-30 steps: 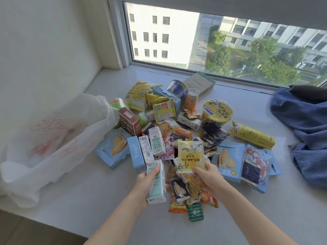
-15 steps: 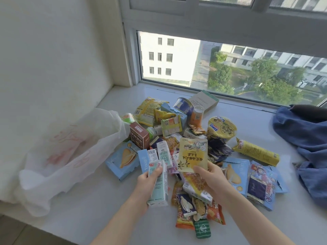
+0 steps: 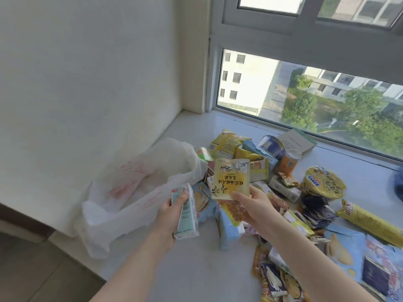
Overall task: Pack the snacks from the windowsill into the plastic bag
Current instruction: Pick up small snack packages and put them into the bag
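I am looking down at the white plastic bag (image 3: 130,192), which is lying crumpled on the windowsill (image 3: 192,271) to the left of the pile of snacks (image 3: 272,192), with its mouth gaping toward the hands. Its folds are hiding the inside, so I cannot tell what it is holding.

The snacks are spreading from the middle of the sill out to the right: a yellow-lidded noodle bowl (image 3: 322,184) is sitting on its side toward the far right, an orange can (image 3: 286,163) is standing just left of it, a long yellow packet (image 3: 370,221) is lying at the right, and a blue box (image 3: 342,251) is lying flat at the near right.

The left hand (image 3: 172,212) is gripping a small pale-green carton (image 3: 187,216), fingers curling round its side, holding it tilted just above the near lip of the bag's mouth. The right hand (image 3: 250,205) is pinching a yellow pouch (image 3: 231,179) by its lower edge between thumb and fingers, keeping it upright over the left part of the pile, just right of the carton. Both forearms are reaching in from the near edge.
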